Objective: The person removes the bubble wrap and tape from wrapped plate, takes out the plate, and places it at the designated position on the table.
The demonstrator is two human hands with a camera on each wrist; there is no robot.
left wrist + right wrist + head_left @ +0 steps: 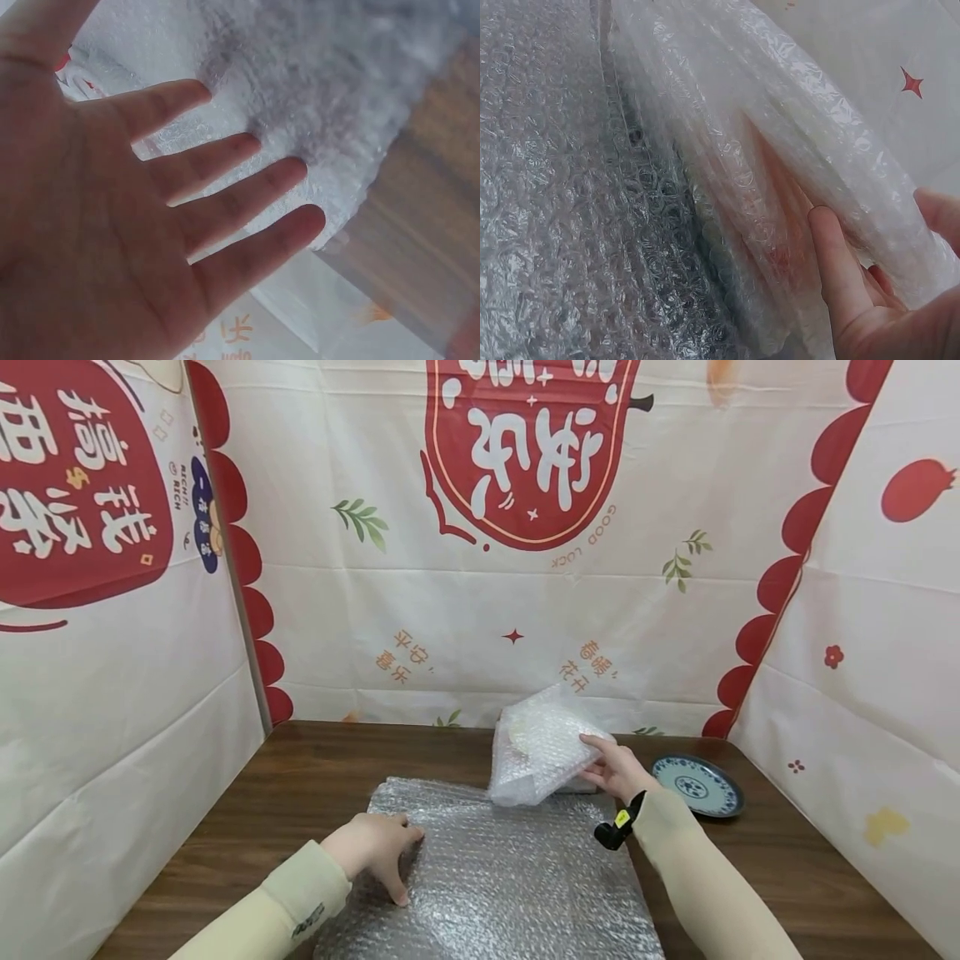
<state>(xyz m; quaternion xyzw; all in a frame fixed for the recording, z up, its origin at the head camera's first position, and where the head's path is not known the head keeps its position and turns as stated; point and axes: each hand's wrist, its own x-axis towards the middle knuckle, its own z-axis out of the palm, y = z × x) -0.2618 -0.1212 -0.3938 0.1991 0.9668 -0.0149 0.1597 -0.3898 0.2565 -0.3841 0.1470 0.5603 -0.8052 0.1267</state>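
My right hand grips the right edge of a bundle in bubble wrap, thumb on one face and fingers on the other. The bundle is tilted up over the far edge of a large flat bubble wrap sheet. A pale round shape shows faintly through its wrapping, otherwise hidden. In the right wrist view, more layers of wrap hang below the held edge. My left hand rests at the left edge of the sheet; in the left wrist view its fingers are spread and nearly straight.
A blue-and-white patterned plate lies on the brown wooden table at the right, beyond my right forearm. Printed white cloth hangs behind the table and along both sides. A black wrist strap sits at my right cuff.
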